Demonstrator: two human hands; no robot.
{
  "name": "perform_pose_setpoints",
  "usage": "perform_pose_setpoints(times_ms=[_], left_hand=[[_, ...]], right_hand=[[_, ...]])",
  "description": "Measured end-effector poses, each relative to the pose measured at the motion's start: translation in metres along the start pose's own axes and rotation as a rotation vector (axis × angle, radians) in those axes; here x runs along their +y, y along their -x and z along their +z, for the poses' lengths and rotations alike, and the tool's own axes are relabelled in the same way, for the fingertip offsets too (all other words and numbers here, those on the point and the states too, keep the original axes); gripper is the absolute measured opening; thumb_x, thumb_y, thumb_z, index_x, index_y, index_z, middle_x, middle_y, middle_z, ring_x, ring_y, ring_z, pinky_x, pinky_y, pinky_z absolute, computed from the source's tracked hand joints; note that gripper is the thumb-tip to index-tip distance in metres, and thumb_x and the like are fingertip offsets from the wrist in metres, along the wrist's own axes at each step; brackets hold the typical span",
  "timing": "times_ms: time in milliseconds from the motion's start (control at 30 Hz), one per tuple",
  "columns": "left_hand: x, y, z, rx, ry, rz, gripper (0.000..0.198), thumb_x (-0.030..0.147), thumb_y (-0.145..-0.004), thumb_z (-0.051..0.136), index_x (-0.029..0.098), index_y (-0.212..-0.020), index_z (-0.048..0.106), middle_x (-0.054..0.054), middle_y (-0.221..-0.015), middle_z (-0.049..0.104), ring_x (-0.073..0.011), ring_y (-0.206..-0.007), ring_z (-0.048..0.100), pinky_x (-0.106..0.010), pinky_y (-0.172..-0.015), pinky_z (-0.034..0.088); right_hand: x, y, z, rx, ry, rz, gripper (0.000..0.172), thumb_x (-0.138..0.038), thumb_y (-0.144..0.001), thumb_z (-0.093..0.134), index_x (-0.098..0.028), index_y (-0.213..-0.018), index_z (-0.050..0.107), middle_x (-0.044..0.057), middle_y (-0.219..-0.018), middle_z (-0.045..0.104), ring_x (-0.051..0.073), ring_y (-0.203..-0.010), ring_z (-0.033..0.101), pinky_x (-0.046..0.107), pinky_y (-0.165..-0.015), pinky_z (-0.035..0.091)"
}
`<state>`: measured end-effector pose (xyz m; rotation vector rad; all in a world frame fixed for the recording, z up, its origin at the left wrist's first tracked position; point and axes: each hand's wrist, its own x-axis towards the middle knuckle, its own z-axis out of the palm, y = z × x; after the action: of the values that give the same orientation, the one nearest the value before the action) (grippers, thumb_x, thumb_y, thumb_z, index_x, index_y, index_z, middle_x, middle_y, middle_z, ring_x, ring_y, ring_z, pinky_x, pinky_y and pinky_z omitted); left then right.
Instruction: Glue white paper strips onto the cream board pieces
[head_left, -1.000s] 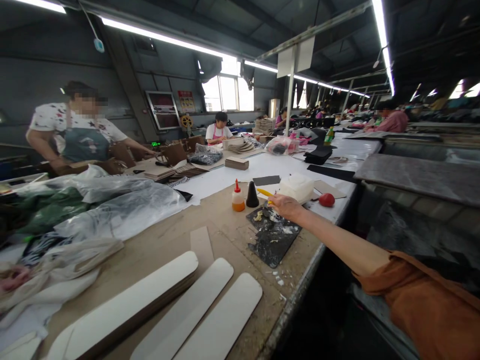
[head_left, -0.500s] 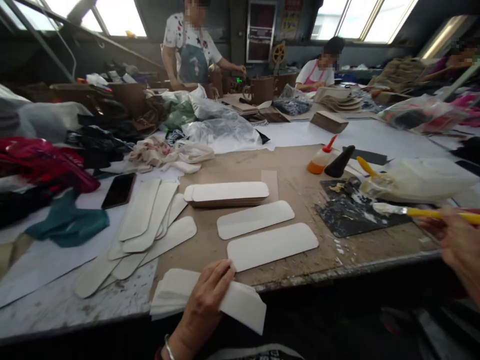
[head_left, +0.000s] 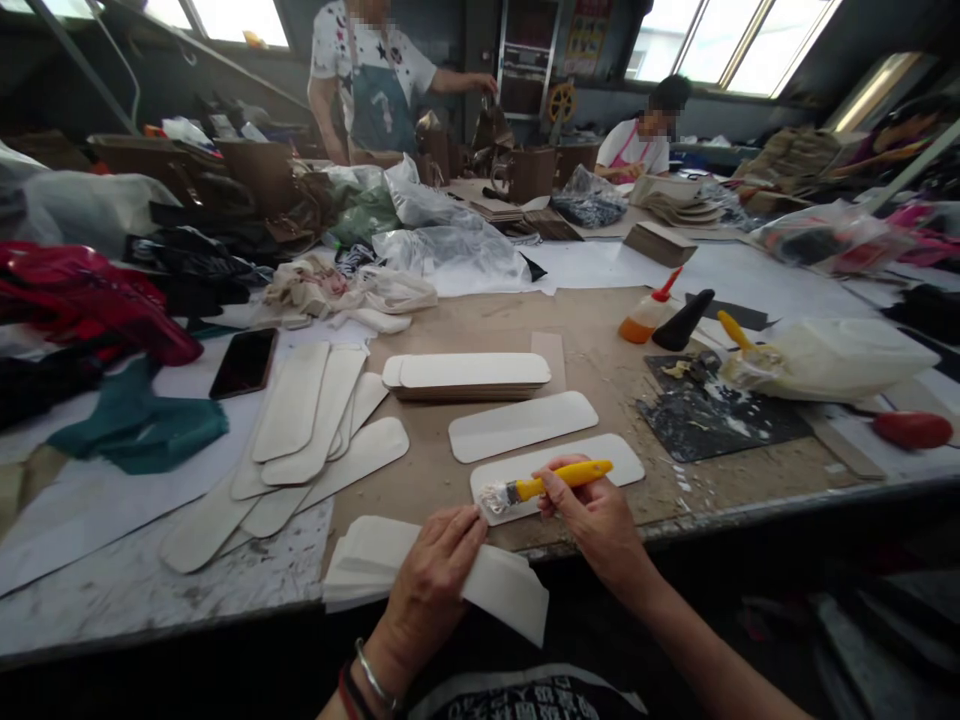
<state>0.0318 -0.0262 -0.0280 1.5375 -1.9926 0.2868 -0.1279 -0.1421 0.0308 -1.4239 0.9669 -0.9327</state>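
My right hand (head_left: 592, 510) is shut on a yellow-handled glue brush (head_left: 562, 482), whose wet, whitish bristles rest on the left end of a cream rounded strip (head_left: 559, 472) lying on the tan work board (head_left: 600, 350). My left hand (head_left: 431, 590) grips a bundle of pale, flexible strips (head_left: 499, 585) at the table's front edge. Behind the brush lie another single strip (head_left: 521, 425) and a neat stack of strips (head_left: 469, 376). More strips (head_left: 300, 440) fan out to the left.
A glue-smeared black mat (head_left: 712, 415), an orange-filled glue bottle (head_left: 641, 320), a black cone (head_left: 681, 320) and a white plastic-covered tub (head_left: 832, 360) stand to the right. A phone (head_left: 244, 362) and fabric scraps lie left. Co-workers stand beyond.
My right hand has come in from the right with the brush and now touches the near strip. The head view has shifted slightly, and my left hand still holds the bundle.
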Motion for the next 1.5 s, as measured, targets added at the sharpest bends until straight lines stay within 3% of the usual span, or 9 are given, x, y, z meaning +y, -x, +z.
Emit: perform_pose_setpoints(times_ms=[100, 333, 467, 600, 700, 833, 933, 1267, 1500], left_hand=[[-0.001, 0.002, 0.002, 0.005, 0.000, -0.014, 0.032, 0.007, -0.085, 0.036, 0.008, -0.110, 0.056, -0.014, -0.107, 0.061, -0.0229, -0.101, 0.053, -0.039, -0.086, 0.052], [-0.005, 0.006, 0.006, 0.034, -0.012, 0.025, 0.037, 0.004, -0.082, 0.037, 0.009, -0.114, 0.055, -0.013, -0.110, 0.060, -0.0225, -0.105, 0.052, -0.037, -0.088, 0.048], [-0.011, 0.010, 0.009, 0.016, 0.003, 0.062, 0.040, 0.003, -0.082, 0.038, 0.009, -0.119, 0.052, -0.013, -0.115, 0.058, -0.0221, -0.110, 0.049, -0.036, -0.094, 0.044], [-0.015, 0.014, 0.010, 0.006, -0.005, 0.090, 0.045, -0.001, -0.078, 0.038, 0.008, -0.120, 0.051, -0.013, -0.118, 0.056, -0.0221, -0.112, 0.049, -0.034, -0.096, 0.042], [-0.018, 0.017, 0.012, -0.019, 0.005, 0.095, 0.050, -0.001, -0.075, 0.038, 0.009, -0.123, 0.049, -0.013, -0.120, 0.056, -0.0219, -0.113, 0.049, -0.033, -0.096, 0.043], [-0.020, 0.018, 0.015, -0.009, 0.035, 0.091, 0.054, 0.001, -0.076, 0.038, 0.013, -0.129, 0.044, -0.012, -0.119, 0.057, -0.0213, -0.113, 0.051, -0.032, -0.094, 0.045], [-0.021, 0.017, 0.014, -0.011, 0.043, 0.095, 0.060, 0.000, -0.074, 0.037, 0.014, -0.132, 0.040, -0.013, -0.121, 0.057, -0.0216, -0.113, 0.051, -0.032, -0.093, 0.047], [0.001, 0.014, 0.001, 0.058, 0.077, -0.009, 0.044, 0.001, -0.085, 0.036, 0.011, -0.126, 0.046, -0.013, -0.114, 0.059, -0.0204, -0.113, 0.050, -0.035, -0.095, 0.046], [-0.001, 0.014, 0.005, -0.007, -0.005, 0.050, 0.042, 0.002, -0.082, 0.041, 0.009, -0.123, 0.048, -0.013, -0.119, 0.057, -0.0215, -0.117, 0.047, -0.034, -0.093, 0.048]], right_hand=[[0.005, -0.004, -0.020, 0.095, 0.116, -0.034, 0.038, -0.054, -0.071, 0.066, -0.018, -0.082, 0.058, 0.003, -0.074, 0.061, 0.017, -0.054, 0.061, 0.029, -0.053, 0.055], [0.008, -0.012, -0.100, 0.391, 0.472, -0.084, 0.043, -0.060, -0.073, 0.059, -0.019, -0.085, 0.057, 0.003, -0.068, 0.062, 0.020, -0.057, 0.063, 0.032, -0.057, 0.053], [0.005, -0.018, -0.121, 0.455, 0.609, -0.133, 0.041, -0.059, -0.077, 0.054, -0.019, -0.085, 0.056, 0.004, -0.069, 0.062, 0.021, -0.058, 0.063, 0.033, -0.058, 0.052], [-0.001, -0.017, -0.113, 0.427, 0.836, -0.343, 0.028, -0.047, -0.085, 0.048, -0.020, -0.083, 0.056, 0.006, -0.077, 0.062, 0.022, -0.071, 0.062, 0.035, -0.068, 0.051], [-0.004, -0.002, -0.080, 0.290, 0.805, -0.471, 0.019, -0.036, -0.088, 0.047, -0.021, -0.086, 0.057, 0.007, -0.082, 0.063, 0.022, -0.080, 0.061, 0.035, -0.077, 0.050], [-0.009, 0.025, -0.020, 0.003, 0.465, -0.399, 0.012, -0.027, -0.089, 0.048, -0.021, -0.092, 0.059, 0.004, -0.085, 0.064, 0.017, -0.081, 0.061, 0.028, -0.074, 0.052], [-0.015, 0.034, -0.003, -0.023, 0.341, -0.340, 0.011, -0.027, -0.088, 0.050, -0.020, -0.091, 0.059, 0.004, -0.083, 0.064, 0.017, -0.078, 0.062, 0.026, -0.071, 0.052], [-0.010, 0.019, -0.082, 0.274, 0.596, -0.300, 0.020, -0.040, -0.087, 0.052, -0.022, -0.091, 0.059, 0.006, -0.088, 0.064, 0.022, -0.074, 0.063, 0.035, -0.069, 0.053], [-0.003, 0.001, -0.086, 0.299, 0.793, -0.572, 0.016, -0.033, -0.089, 0.048, -0.021, -0.092, 0.058, 0.007, -0.088, 0.064, 0.022, -0.085, 0.062, 0.037, -0.079, 0.051]])
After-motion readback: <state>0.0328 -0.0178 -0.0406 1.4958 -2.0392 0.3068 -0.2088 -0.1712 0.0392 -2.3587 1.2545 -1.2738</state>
